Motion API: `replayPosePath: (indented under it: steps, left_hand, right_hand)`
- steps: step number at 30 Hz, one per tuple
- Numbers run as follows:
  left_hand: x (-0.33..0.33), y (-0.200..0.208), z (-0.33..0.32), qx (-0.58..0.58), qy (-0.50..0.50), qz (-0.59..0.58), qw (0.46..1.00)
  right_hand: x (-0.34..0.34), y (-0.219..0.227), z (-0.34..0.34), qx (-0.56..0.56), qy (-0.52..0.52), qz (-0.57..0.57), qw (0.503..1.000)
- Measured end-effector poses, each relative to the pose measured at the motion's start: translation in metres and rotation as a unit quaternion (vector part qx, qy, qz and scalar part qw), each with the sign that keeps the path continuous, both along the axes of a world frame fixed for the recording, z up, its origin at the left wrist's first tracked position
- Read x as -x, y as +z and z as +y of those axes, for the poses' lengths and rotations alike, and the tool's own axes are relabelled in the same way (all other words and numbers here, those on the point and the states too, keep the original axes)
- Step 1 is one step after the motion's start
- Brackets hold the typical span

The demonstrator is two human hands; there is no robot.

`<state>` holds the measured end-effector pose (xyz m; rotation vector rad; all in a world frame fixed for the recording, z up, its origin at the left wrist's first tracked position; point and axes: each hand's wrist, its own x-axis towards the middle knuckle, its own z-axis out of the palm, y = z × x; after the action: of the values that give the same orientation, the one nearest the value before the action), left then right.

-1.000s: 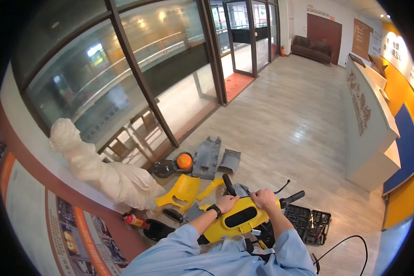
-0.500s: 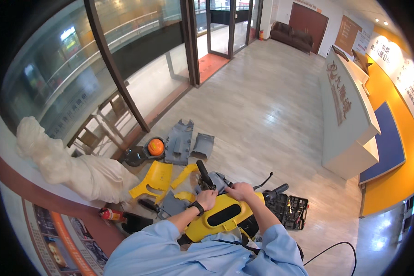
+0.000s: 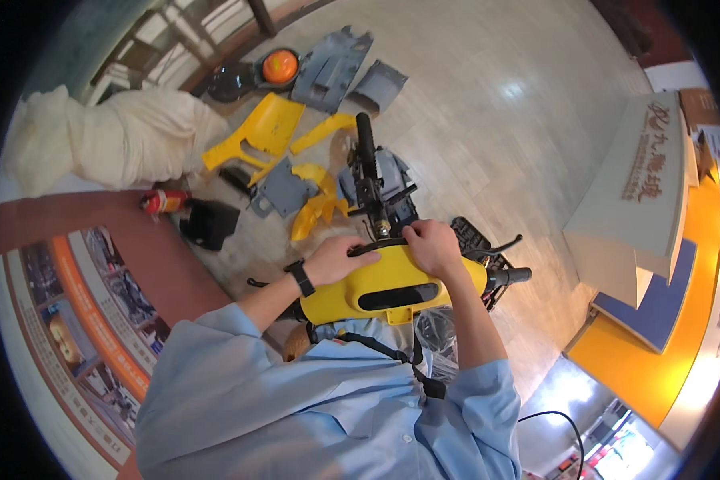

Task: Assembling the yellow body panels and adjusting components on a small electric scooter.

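Observation:
A yellow plastic handlebar cover (image 3: 340,300) with a dark oblong window lies across a scooter's handlebar, close in front of me. My left hand (image 3: 340,260), a dark watch at its wrist, is closed on the cover's far edge. On the same edge, to the right of the middle, my right hand (image 3: 434,248) grips with bent fingers; the tips are partly hidden. The black right handlebar grip (image 3: 508,276) and a brake lever (image 3: 500,246) stick out past the cover. Beyond the hands stand the exposed steering stem (image 3: 382,224) and black front tyre (image 3: 365,140).
Loose yellow panels (image 3: 268,128) and grey panels (image 3: 332,68) lie on the floor ahead left, near an orange round object (image 3: 280,66). A red fire extinguisher (image 3: 166,200) is at left. An open tool case (image 3: 472,236) lies beyond the right grip; a white counter (image 3: 628,176) stands right.
The view has tipped downward, bringing the scooter higher in the picture. My hands are farther apart along the cover's far edge, both still on it.

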<state>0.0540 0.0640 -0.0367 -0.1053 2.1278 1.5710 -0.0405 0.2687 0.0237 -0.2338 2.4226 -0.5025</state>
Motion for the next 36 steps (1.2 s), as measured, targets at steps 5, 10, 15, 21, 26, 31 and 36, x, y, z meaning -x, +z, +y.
replayPosePath:
  steps: [5, 10, 15, 21, 26, 31, 36]
  left_hand:
    - [-0.029, 0.009, 0.004, -0.102, 0.114, -0.057, 0.987]
    - [-0.028, 0.015, 0.007, -0.089, 0.142, -0.012, 0.986]
    - [-0.026, 0.024, 0.006, -0.061, 0.165, -0.03, 0.984]
    - [-0.023, 0.04, 0.01, -0.066, 0.192, -0.147, 0.968]
    - [-0.026, 0.041, 0.008, -0.039, 0.201, -0.103, 0.973]
    - [-0.023, 0.039, 0.01, 0.013, 0.18, -0.046, 0.982]
    - [-0.019, 0.039, 0.011, 0.04, 0.15, -0.048, 0.987]
  right_hand:
    - [-0.006, 0.004, -0.002, 0.008, -0.006, -0.002, 1.0]
    - [-0.007, 0.009, 0.005, 0.042, 0.004, -0.044, 0.998]
    - [-0.003, 0.026, 0.002, 0.121, -0.011, -0.054, 0.991]
    - [-0.015, 0.024, 0.015, 0.108, -0.055, 0.016, 0.993]
    - [-0.009, 0.025, 0.008, 0.085, -0.04, -0.008, 0.996]
    - [-0.004, 0.022, 0.005, 0.103, -0.038, -0.017, 0.994]
    - [-0.002, 0.02, 0.003, 0.105, -0.056, -0.036, 0.992]
